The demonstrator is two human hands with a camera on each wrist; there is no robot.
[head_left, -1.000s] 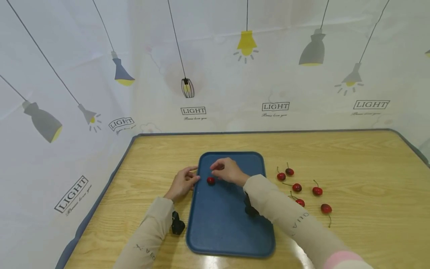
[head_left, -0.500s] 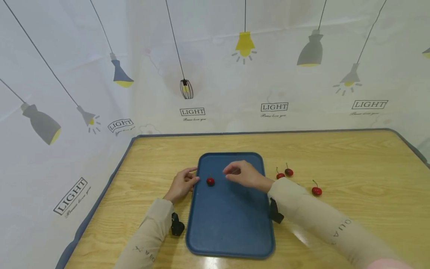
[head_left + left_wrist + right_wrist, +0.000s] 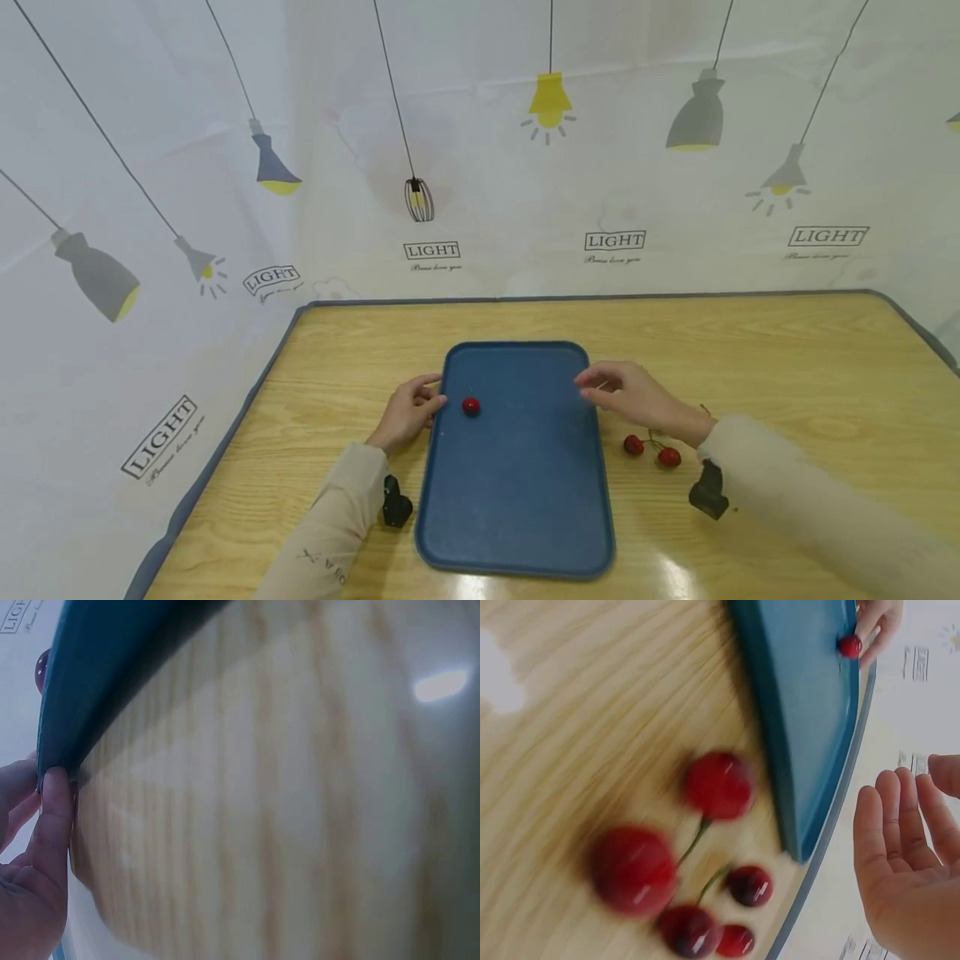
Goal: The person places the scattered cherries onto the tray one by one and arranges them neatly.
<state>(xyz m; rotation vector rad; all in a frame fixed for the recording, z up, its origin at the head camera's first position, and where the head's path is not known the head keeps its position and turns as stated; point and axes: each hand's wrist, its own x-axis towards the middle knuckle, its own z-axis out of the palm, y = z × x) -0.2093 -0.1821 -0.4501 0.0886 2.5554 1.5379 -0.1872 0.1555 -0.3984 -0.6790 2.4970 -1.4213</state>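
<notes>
A blue rectangular tray (image 3: 517, 492) lies on the wooden table. My left hand (image 3: 408, 414) holds its left rim; thumb and fingers meet the edge in the left wrist view. One red cherry (image 3: 471, 406) with its stem sits on the tray near that hand. My right hand (image 3: 630, 394) hovers at the tray's right edge with nothing in it, fingers loosely bent. Below its wrist lie two cherries, one by the tray (image 3: 633, 444) and one farther right (image 3: 669, 457). The right wrist view shows several cherries (image 3: 720, 785) beside the tray; the hand and sleeve hide some from the head view.
The wooden table (image 3: 360, 333) has a dark blue edge band. Behind it hangs a pale sheet (image 3: 495, 167) printed with lamps and "LIGHT". A black camera is strapped to each wrist, left (image 3: 396, 502) and right (image 3: 708, 490).
My right hand has moved right, from above the tray beside the cherry to the tray's right edge. The left hand and the cherry on the tray have stayed in place.
</notes>
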